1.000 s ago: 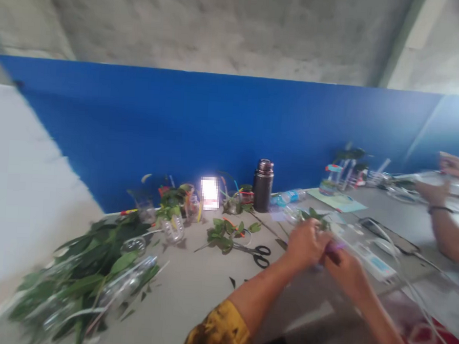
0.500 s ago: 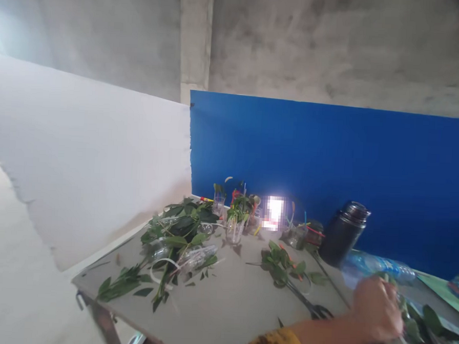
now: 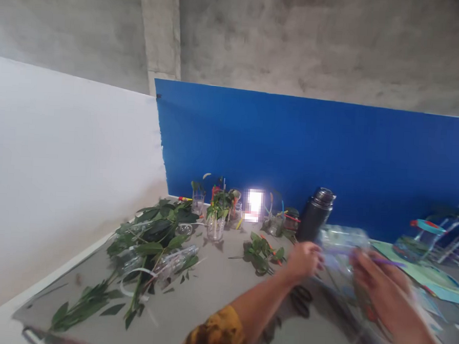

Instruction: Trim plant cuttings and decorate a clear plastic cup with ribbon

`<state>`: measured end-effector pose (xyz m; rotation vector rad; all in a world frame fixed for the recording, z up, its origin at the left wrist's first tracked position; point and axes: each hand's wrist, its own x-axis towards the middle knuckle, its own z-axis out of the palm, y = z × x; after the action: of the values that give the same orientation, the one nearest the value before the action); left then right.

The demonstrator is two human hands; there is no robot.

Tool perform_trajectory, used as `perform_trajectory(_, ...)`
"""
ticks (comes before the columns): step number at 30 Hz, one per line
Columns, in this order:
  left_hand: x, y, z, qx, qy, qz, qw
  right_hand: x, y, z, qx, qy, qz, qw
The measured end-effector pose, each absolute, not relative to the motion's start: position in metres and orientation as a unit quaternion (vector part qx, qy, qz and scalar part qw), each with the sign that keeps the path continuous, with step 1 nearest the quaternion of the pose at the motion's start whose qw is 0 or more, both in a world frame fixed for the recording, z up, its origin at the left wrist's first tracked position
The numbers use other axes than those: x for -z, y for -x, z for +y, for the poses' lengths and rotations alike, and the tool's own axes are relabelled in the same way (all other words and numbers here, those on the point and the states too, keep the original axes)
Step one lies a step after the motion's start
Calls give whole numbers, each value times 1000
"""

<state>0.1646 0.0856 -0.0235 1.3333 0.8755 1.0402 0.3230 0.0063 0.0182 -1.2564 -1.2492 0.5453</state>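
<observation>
My right hand comes in from the lower right, blurred, its fingers closed on a thin purple stick that juts out to the right. Close by on its left is my left hand, fingers drawn together; what they hold is too smeared to make out. A clear plastic bottle lies behind and between the hands. Below my left wrist are dark-handled scissors, their blades partly hidden by the forearm. Just left of that hand lies a leafy sprig.
A black flask stands behind my left hand. Glass jars with plant cuttings line the back. Leafy branches and plastic pieces cover the table's left. On the right, a jug-like clear container stands on green sheets. A blue panel rises behind.
The view has turned right. My left hand has left the leaves at the right edge and now sits near the flask. My right hand has come into view with the purple stick.
</observation>
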Motion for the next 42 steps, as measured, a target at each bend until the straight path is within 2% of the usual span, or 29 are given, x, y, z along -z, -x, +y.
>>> perform_trajectory(2,23,-127,88,-483,-536,378,581,-24,-293,30,-344,535,-524,567)
perform_trajectory(5,29,-80,88,-525,-482,382,588,-24,-251,57,-380,513,-535,553)
perform_trajectory(12,48,-30,84,-625,-382,413,542,9,-203,92,-315,515,-587,538)
perform_trajectory(17,54,-27,86,-636,-369,418,534,39,-200,95,-346,480,-584,556)
perform_trajectory(22,52,-25,86,-631,-408,438,493,44,-203,90,-358,468,-593,548)
perform_trajectory(29,43,-22,83,-586,-482,421,497,40,-217,97,-271,512,-572,581)
perform_trajectory(32,40,-22,80,-567,-539,399,478,43,-224,102,-325,502,-516,613)
perform_trajectory(35,40,-22,80,-599,-547,401,426,41,-222,98,-411,434,-489,635)
perform_trajectory(38,42,-21,81,-624,-463,375,505,37,-216,90,-476,391,-524,588)
perform_trajectory(40,43,-21,82,-599,-412,343,594,35,-214,86,-504,389,-557,534)
perform_trajectory(42,44,-22,83,-573,-382,340,640,34,-213,84,-519,393,-564,507)
